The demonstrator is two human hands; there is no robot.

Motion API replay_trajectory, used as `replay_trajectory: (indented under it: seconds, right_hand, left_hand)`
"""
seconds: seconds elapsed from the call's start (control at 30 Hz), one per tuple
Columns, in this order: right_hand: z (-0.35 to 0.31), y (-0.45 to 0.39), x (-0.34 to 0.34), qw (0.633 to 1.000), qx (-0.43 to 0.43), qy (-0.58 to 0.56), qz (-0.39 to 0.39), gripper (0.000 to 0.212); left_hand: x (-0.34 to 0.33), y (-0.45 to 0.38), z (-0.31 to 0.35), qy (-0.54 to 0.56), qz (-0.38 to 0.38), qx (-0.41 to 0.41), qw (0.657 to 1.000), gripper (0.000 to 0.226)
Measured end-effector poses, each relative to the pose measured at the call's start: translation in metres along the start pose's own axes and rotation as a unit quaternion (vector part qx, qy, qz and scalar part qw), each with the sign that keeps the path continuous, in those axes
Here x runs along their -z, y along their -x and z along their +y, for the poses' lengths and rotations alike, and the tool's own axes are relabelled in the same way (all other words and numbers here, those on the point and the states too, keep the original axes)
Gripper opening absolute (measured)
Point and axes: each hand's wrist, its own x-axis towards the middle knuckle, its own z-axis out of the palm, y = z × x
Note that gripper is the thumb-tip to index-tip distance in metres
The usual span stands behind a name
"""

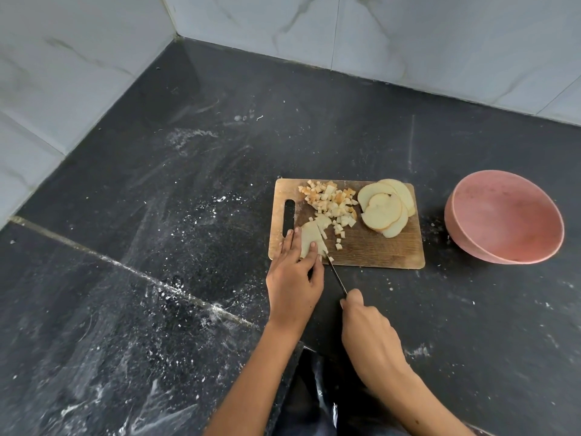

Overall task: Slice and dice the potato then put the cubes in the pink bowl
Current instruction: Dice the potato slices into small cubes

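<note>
Both forearms reach in from the bottom edge toward the wooden cutting board (371, 247), which lies flat on the dark speckled counter (157, 215). The left hand (294, 278) lies palm down over the board's near left corner, fingers straight and slightly spread, their tips pressing flat on a stack of potato slices (309, 236) that is partly cut into strips. One fingertip sits beside the board's handle slot, another right on the pale potato near the blade. The right hand (366, 328) is held lower and to the right, off the board, fingers curled around the handle of the knife (338, 278); the handle itself is hidden inside the fist. The thin blade runs up and left from that hand, its tip meeting the potato at the board's front edge, just beside the left fingertips. A loose heap of potato cubes (330, 201) covers the board's far middle, with a few strays trailing toward the front. Whole round slices (385, 206) fan out overlapping at the far right corner. The pink bowl (509, 243) sits on the counter to the right of the board, apart from it, tilted toward the camera, with no cubes visible inside.
</note>
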Motion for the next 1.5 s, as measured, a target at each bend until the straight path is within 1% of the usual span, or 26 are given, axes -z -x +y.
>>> replay_trajectory:
  seconds: [0.13,0.27,0.4,0.5,0.6,0.7,0.77,0.93,1.1,1.27,1.37,1.5]
  right_hand:
    - [0.007,0.001,0.002,1.0,-0.005,-0.014,0.021,0.018]
    - [-0.002,-0.016,0.008,0.999,0.011,-0.028,0.04,0.022]
    - [-0.006,-0.036,0.015,0.997,0.021,-0.042,0.057,0.022]
    - [0.0,-0.037,0.019,0.992,0.05,-0.088,0.069,0.027]
    - [0.01,-0.035,0.024,0.984,0.057,-0.124,0.118,0.027]
    - [0.01,-0.041,0.028,0.975,0.059,-0.108,0.186,0.032]
    - [0.004,-0.043,0.028,0.97,0.061,-0.102,0.211,0.035]
    - [-0.007,-0.046,0.022,0.968,0.043,-0.086,0.231,0.032]
    - [-0.006,-0.045,0.017,0.963,0.046,-0.091,0.248,0.024]
    - [-0.004,-0.045,0.014,0.96,0.039,-0.116,0.253,0.027]
    - [-0.005,-0.046,0.014,0.957,0.041,-0.119,0.262,0.029]
    - [-0.005,-0.046,0.013,0.955,0.039,-0.121,0.267,0.024]
  left_hand:
    - [-0.001,-0.001,0.0,-0.003,-0.001,0.002,1.0,0.029]
    - [0.0,0.0,0.0,-0.008,-0.002,0.016,1.0,0.023]
    - [0.001,0.0,0.001,-0.014,0.004,0.015,1.0,0.032]
    - [0.002,0.0,-0.003,-0.021,0.003,0.007,1.0,0.034]
    - [0.003,0.0,-0.005,-0.021,0.0,0.011,1.0,0.034]
    - [0.004,0.0,-0.004,-0.023,-0.011,0.013,1.0,0.036]
    - [0.003,0.001,-0.005,-0.021,-0.015,0.015,1.0,0.037]
    - [0.001,0.001,-0.006,-0.022,-0.014,0.018,0.999,0.036]
    - [0.001,0.003,-0.006,-0.024,-0.008,0.019,0.999,0.036]
    - [-0.001,0.003,-0.005,-0.02,-0.007,0.025,0.999,0.028]
    - [0.0,0.004,-0.005,-0.02,-0.009,0.024,0.999,0.031]
    - [0.001,0.003,-0.005,-0.02,-0.002,0.016,1.0,0.032]
